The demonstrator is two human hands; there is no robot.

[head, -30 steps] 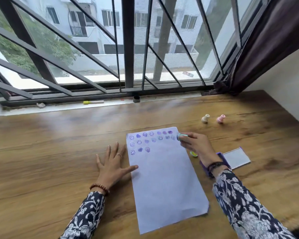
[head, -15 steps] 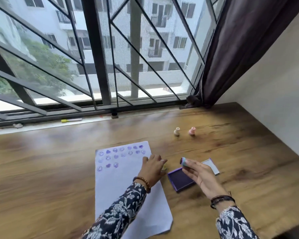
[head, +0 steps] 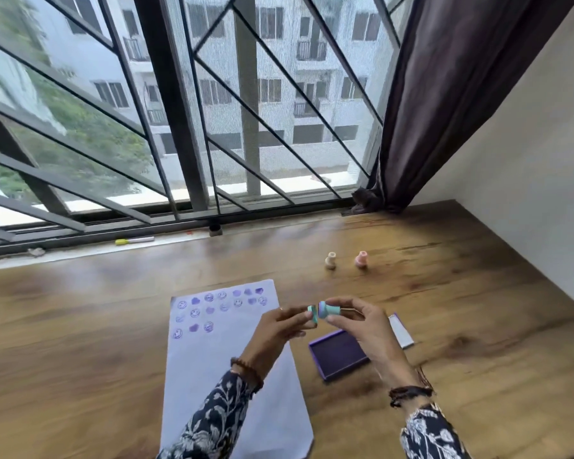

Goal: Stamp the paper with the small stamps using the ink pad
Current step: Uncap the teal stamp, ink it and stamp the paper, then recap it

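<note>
A white paper [head: 212, 369] lies on the wooden table, with several purple stamp marks across its top. My right hand [head: 365, 326] holds a small teal stamp [head: 329, 310] sideways above the table. My left hand [head: 275, 329] pinches a small teal cap [head: 312, 315] right against the stamp's face. Below my right hand sits the open purple ink pad [head: 337, 357], its white lid [head: 400, 331] lying behind it. A cream stamp [head: 330, 260] and a pink stamp [head: 361, 259] stand farther back on the table.
A yellow-capped marker [head: 134, 240] lies on the window sill. Window bars run along the back and a dark curtain [head: 444, 104] hangs at the right corner. A white wall [head: 527, 180] borders the table on the right.
My left hand left the paper, picked up the cap beside the ink pad and rose to meet the stamp. My right hand carried the stamp off the paper to above the pad. The view shifted right.
</note>
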